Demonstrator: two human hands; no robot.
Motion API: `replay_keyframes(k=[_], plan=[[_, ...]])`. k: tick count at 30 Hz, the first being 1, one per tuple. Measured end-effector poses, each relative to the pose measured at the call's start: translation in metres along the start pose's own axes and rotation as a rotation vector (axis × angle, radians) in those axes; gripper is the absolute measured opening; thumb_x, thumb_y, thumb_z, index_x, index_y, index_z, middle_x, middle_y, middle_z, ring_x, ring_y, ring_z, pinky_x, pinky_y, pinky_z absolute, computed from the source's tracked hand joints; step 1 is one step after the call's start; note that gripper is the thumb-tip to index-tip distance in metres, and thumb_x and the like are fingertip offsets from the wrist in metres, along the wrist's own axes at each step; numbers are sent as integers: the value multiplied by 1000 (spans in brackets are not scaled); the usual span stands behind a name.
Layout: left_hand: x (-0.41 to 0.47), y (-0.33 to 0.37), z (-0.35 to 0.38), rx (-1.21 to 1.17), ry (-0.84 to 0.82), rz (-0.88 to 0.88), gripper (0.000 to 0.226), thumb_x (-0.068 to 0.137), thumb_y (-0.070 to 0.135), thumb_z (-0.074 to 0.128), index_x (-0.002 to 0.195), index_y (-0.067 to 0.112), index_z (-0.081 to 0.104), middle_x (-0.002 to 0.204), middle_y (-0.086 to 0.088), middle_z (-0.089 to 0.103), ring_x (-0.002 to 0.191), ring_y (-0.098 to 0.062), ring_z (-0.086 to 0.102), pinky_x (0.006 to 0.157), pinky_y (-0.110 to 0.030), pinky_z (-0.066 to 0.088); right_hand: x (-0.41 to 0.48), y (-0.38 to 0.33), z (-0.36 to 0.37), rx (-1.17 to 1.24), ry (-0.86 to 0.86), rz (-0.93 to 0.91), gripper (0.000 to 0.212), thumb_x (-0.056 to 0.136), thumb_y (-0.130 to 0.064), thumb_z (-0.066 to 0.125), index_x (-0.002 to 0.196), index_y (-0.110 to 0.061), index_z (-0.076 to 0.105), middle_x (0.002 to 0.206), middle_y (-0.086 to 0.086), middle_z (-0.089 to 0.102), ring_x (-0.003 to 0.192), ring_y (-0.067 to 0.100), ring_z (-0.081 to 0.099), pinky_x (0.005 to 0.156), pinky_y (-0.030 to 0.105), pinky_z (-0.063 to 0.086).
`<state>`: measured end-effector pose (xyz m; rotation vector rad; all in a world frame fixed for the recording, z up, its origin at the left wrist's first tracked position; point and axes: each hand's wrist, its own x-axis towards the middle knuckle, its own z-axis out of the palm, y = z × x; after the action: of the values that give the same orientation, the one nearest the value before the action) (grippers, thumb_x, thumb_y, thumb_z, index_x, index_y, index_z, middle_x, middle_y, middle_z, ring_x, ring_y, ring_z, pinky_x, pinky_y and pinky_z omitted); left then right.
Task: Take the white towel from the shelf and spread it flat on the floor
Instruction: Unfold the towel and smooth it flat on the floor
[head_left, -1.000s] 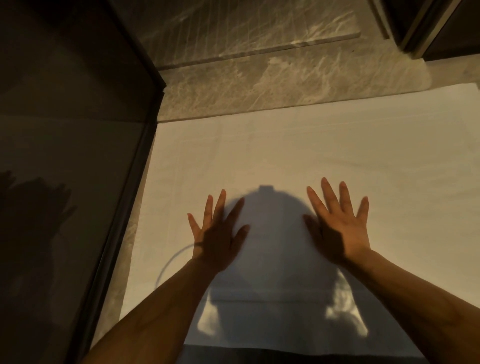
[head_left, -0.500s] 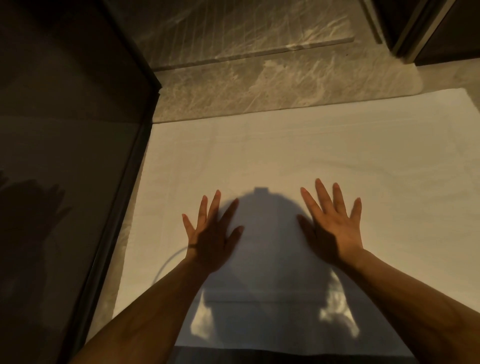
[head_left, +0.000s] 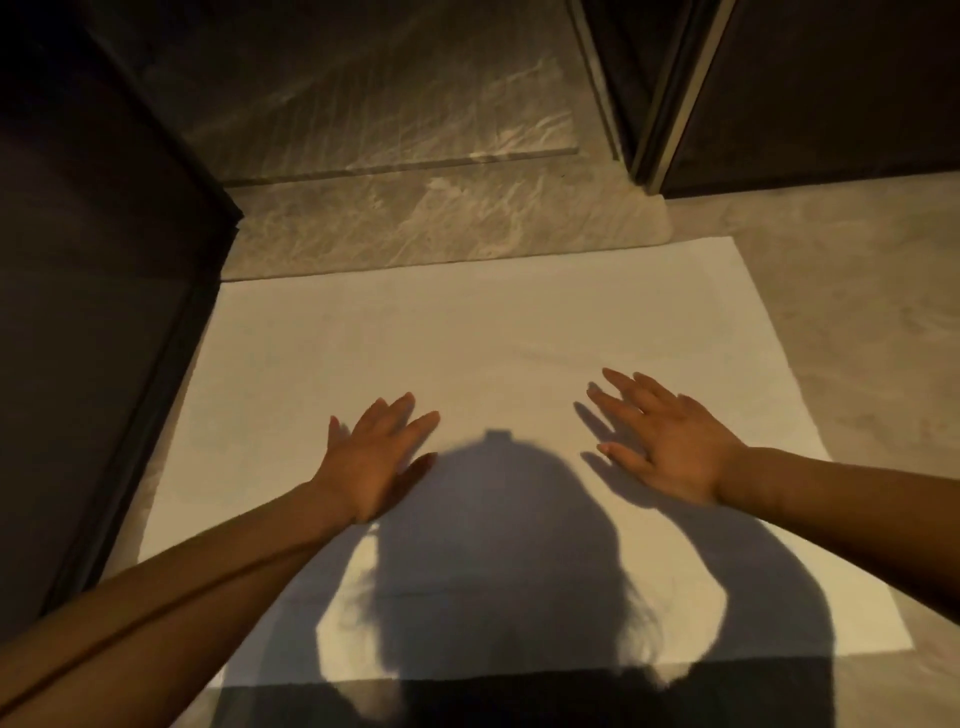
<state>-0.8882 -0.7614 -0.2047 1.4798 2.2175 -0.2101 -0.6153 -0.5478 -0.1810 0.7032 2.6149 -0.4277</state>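
White towel (head_left: 483, 332) lies spread flat on marble floor (head_left: 415, 218), L edge right beside dark glass panel (head_left: 104, 312), far edge near raised stone step. No readable text or brand on towel. Left hand (head_left: 371, 457) open, fingers together, palm down on towel, gripping nothing. Right hand (head_left: 670, 441) open, fingers splayed, just above towel w/ own shadow below; contact unclear. Person's shadow (head_left: 498, 561) btwn hands.

Dark glass panel (head_left: 93, 322) tight along towel (head_left: 467, 332) left edge; open floor (head_left: 857, 322) rightward.
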Motion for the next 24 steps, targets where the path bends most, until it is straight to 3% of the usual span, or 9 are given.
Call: replay_keyframes(k=[5, 8, 11, 17, 20, 24], plan=[[19, 48, -10, 14, -50, 46, 59, 91, 63, 18, 146, 47, 3, 160, 10, -4, 147, -20, -4, 113, -58, 3, 16, 18, 17, 73, -19, 36, 64, 93, -58, 21, 148, -33, -3, 158, -4, -14, 144, 23, -9, 114, 50, 8], [50, 65, -8, -95, 49, -92, 57, 94, 58, 21, 147, 42, 7, 160, 8, -2, 147, -21, -4, 113, -58, 4, 40, 14, 23, 130, 47, 20, 62, 95, -55, 24, 147, -32, 1, 158, -3, -12, 144, 23, -10, 113, 53, 3], [76, 71, -1, -84, 161, -104, 57, 94, 58, 21, 148, 41, 10, 160, 7, -1, 147, -21, -5, 113, -58, 4, 53, 17, 40, 132, 102, 38, 60, 95, -53, 27, 147, -33, 4, 158, -3, -11, 144, 22, -13, 111, 56, -4], [115, 34, -14, -96, 342, -108, 56, 94, 55, 27, 147, 38, 19, 160, 5, 7, 147, -21, 0, 113, -56, 5, 47, 24, 71, 110, 244, 48, 65, 87, -64, 11, 147, -37, 6, 158, -9, -5, 141, 13, -19, 109, 43, -21], [122, 8, -20, -55, 362, -131, 57, 94, 55, 27, 147, 37, 19, 160, 5, 7, 147, -21, 0, 114, -56, 4, 43, 22, 69, 144, 204, 54, 67, 83, -69, 1, 144, -43, -6, 155, -13, -17, 138, 10, -27, 107, 40, -25], [125, -13, -9, -45, 228, -205, 61, 91, 62, 21, 147, 43, 4, 160, 6, -7, 146, -21, -10, 113, -60, -1, 42, 19, 63, 77, 131, 81, 66, 74, -75, -15, 131, -47, -30, 146, -13, -35, 135, 14, -34, 108, 44, -22]])
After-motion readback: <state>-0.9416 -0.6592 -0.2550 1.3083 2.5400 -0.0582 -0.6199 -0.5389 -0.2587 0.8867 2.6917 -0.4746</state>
